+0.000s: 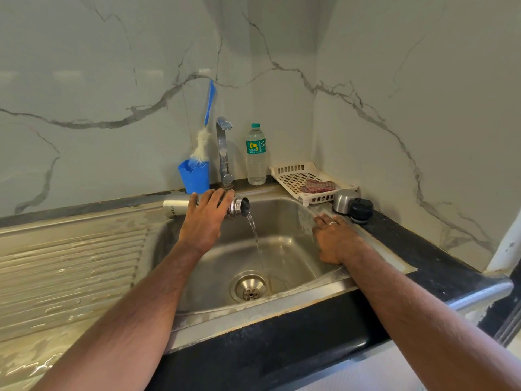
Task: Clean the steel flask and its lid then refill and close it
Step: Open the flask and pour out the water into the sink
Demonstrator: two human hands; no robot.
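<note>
Water is draining from the cylindrical steel flask [180, 206], left hand [204, 221] gripping it, right hand [334, 238] resting flat, fingers relaxed, on the steel sink [284, 210] rim; wet fingers risk slipping.

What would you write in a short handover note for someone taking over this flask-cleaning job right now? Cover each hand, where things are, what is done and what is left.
Left hand grips the steel flask, tipped on its side over the sink; water is pouring from its mouth.
Right hand rests flat on the sink's right rim, holding nothing.
The lid lies off the flask on the counter by the white tray. The bottle brush stands in the blue cup; a water bottle stands beside the tap.
Done: lid removed, flask being emptied.
Left: clean the flask and lid, refill, close.
</note>
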